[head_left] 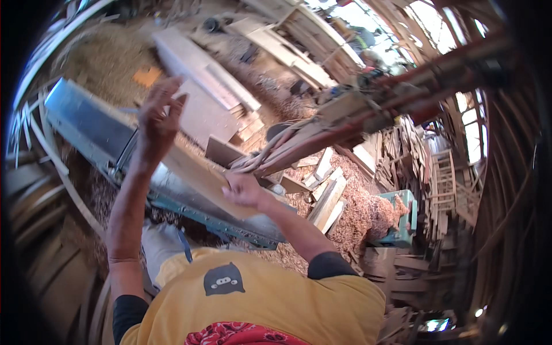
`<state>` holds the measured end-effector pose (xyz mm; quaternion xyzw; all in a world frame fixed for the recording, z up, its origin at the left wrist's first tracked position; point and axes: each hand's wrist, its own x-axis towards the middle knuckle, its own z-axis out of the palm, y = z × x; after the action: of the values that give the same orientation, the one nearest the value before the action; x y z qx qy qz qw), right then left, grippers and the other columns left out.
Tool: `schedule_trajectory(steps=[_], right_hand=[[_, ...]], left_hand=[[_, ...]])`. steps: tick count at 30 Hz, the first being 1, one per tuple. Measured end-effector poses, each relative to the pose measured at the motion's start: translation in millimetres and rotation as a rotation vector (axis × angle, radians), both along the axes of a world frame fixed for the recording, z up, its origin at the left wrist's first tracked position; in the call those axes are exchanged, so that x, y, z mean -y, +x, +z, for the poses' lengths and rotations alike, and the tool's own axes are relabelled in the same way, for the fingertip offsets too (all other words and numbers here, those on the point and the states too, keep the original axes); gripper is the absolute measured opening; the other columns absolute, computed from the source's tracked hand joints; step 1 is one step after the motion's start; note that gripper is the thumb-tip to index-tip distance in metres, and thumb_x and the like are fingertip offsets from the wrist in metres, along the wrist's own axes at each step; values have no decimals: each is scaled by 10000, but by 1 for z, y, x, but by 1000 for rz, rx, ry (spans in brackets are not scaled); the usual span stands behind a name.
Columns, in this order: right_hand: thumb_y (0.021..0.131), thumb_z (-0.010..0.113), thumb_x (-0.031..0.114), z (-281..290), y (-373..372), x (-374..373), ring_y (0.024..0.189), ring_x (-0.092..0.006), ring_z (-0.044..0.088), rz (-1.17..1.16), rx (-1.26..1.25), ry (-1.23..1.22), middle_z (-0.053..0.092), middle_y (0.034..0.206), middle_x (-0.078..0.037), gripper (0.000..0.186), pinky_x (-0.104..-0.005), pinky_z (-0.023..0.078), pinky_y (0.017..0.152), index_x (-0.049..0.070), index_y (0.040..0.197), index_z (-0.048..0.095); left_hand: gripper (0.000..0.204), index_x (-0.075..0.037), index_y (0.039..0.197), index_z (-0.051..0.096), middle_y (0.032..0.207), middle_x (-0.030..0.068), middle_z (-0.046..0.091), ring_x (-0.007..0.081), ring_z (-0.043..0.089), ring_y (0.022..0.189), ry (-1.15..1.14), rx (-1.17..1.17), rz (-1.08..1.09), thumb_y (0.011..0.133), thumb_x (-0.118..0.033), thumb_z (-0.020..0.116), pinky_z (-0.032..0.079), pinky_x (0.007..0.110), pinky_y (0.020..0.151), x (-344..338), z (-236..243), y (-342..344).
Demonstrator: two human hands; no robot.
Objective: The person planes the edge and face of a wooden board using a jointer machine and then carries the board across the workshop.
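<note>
A pale wooden board lies lengthwise along the metal bed of a blue-green jointer-like machine. My right hand is at the board's near right part, its fingers bent over the far edge and the thumb side pressed against the wood. Raised over the machine, my left hand is away from the board, with its fingers loosely bent and apart, slightly blurred. Nothing shows in it. The board's underside and its left end, behind my left forearm, are hidden.
A stack of planks lies beyond the machine. A reddish beam with ropes slants across from the right. Wood shavings heap around a green machine, near offcuts. Long strips stand at left.
</note>
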<state>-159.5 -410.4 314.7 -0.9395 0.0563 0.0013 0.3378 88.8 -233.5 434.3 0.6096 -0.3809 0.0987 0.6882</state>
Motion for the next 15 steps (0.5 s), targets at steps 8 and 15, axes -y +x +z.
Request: schedule_trajectory(steps=[8,15], right_hand=[[925,597,385,23,-263,5,760,-381,613,-296,-213,-153,614,824,-195,298,-441,493,688,89,945,578],[924,606,413,61,-392,-40,805,-370,637,-528,-341,7,639,866,-206,356,-451,503,734,60,970,588]], left_hand=[[377,-15,1216,631,1129,174,656,370,632,1043,-117,750,-118,847,-20,708,531,428,872,147,207,-141],[507,23,1334,537,1255,241,605,403,593,1119,-446,1078,105,855,-71,675,481,466,936,249,369,-180]])
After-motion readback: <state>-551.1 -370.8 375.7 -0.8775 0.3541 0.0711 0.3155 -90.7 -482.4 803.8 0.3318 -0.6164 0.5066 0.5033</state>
